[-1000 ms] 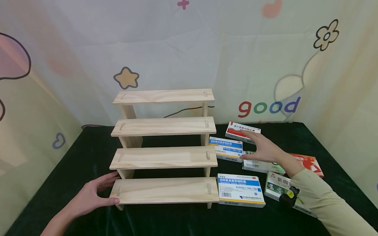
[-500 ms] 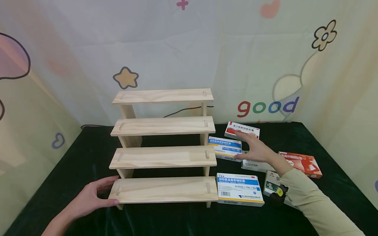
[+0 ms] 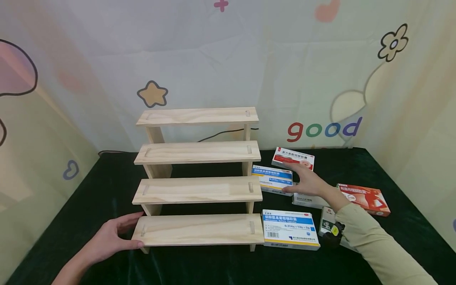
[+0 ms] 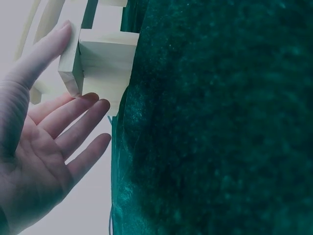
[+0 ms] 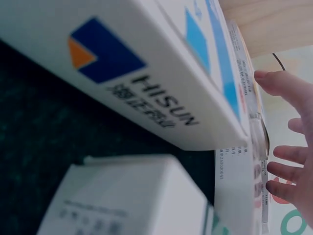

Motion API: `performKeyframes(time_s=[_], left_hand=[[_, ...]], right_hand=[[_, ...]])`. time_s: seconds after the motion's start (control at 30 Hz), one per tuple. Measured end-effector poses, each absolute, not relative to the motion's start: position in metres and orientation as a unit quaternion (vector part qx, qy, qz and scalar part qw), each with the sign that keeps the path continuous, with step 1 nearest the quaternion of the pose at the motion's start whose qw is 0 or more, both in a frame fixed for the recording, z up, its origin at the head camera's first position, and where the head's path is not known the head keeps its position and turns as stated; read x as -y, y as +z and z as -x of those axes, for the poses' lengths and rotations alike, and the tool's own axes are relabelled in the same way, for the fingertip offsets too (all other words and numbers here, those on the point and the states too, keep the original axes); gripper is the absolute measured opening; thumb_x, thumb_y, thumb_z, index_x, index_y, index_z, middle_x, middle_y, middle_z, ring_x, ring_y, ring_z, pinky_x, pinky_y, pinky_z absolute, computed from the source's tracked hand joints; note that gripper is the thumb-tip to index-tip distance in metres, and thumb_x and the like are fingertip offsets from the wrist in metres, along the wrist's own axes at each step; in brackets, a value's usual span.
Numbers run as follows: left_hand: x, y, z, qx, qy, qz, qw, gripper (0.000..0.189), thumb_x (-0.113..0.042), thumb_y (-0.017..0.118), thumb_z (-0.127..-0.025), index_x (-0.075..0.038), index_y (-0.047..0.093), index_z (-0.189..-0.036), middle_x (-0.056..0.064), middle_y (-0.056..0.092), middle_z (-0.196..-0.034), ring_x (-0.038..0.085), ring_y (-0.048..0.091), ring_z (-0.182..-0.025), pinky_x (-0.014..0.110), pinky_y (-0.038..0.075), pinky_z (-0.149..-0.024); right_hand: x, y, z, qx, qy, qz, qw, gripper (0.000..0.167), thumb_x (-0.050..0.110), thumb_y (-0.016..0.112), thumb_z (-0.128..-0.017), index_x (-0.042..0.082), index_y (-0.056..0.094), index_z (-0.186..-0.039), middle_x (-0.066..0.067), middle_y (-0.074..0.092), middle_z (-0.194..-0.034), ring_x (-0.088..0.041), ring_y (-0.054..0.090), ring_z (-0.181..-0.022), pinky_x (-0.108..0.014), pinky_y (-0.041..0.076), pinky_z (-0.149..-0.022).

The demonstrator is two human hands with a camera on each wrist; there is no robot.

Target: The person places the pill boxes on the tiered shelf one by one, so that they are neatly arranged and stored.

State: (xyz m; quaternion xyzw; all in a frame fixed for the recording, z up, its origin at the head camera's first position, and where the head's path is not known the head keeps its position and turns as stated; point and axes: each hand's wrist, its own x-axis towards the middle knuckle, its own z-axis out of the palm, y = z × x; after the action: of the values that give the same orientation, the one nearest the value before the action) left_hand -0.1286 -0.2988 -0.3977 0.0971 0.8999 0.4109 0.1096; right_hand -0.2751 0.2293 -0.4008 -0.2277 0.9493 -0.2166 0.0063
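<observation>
A pale wooden stepped shelf [image 3: 197, 229] stands in the head view's middle. My left hand [image 3: 110, 241] holds the left end of its lowest board, thumb at the front corner and fingers toward the back edge. In the left wrist view the board end [image 4: 72, 68] lies between thumb and index finger; the other fingers are extended. My right hand [image 3: 308, 180] hovers with spread fingers over medicine boxes. Nearest are a red-and-white box [image 3: 285, 153], a blue-and-white box [image 3: 270, 180] and a pale box [image 3: 308, 201] partly hidden by the hand. No box is in its grasp.
Another blue-and-white box [image 3: 290, 229] lies against the lowest board's right end. A green-and-white box [image 3: 327, 221] is partly under the right forearm, and a red-orange box [image 3: 367, 200] lies farther right. Dark green cloth [image 3: 199, 265] covers the table. A patterned curtain [image 3: 213, 63] hangs behind.
My right hand and forearm have shifted slightly left over the boxes, uncovering more of the red-orange box. The left hand stays at the shelf, and the boxes have not moved.
</observation>
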Motion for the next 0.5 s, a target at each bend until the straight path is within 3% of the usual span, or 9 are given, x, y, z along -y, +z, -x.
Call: performKeyframes(time_s=[0.5], left_hand=[[0.302,-0.4,0.13,-0.887,0.439,-0.086,0.116,0.066,-0.023,0.073,-0.076,0.005,0.042,-0.128,0.027,0.048,-0.127,0.042,0.045,-0.117,0.047,0.046,-0.082]], right_hand=[[-0.226,-0.415,0.28,-0.946,-0.236,0.219,0.029,0.08,0.035,0.075,-0.07,0.002,0.041,-0.133,-0.02,0.046,-0.128,-0.032,0.046,-0.106,-0.053,0.035,-0.093]])
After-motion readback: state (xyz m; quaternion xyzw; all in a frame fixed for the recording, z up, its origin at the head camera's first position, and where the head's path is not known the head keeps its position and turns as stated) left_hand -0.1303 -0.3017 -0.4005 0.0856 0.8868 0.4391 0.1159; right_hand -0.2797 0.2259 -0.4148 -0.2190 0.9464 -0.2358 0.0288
